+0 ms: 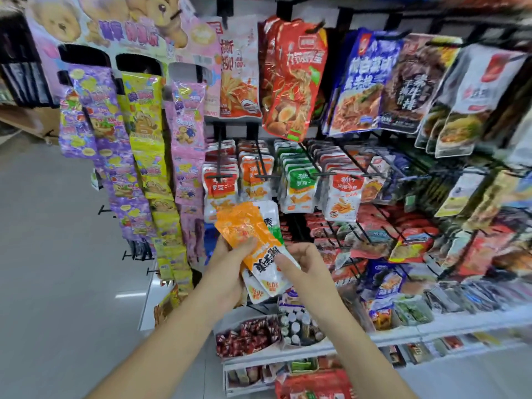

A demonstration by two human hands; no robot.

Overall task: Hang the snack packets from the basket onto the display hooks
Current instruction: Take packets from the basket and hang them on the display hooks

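Left hand (pixel 230 263) grips a fan of glossy, flat orange-and-white packets (pixel 259 240) low before the display; right hand (pixel 302 263) pinches their edge. Behind, a black wire rack (pixel 341 27) carries shiny pouches (pixel 290 76), crinkled candy strips (pixel 144 168) and thin hooks (pixel 259 161).

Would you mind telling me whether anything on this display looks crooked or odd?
The red packet on the top row hangs tilted, lower end swung left towards the white packet. Nothing else stands out. The left hand and right hand hold the snack packets.
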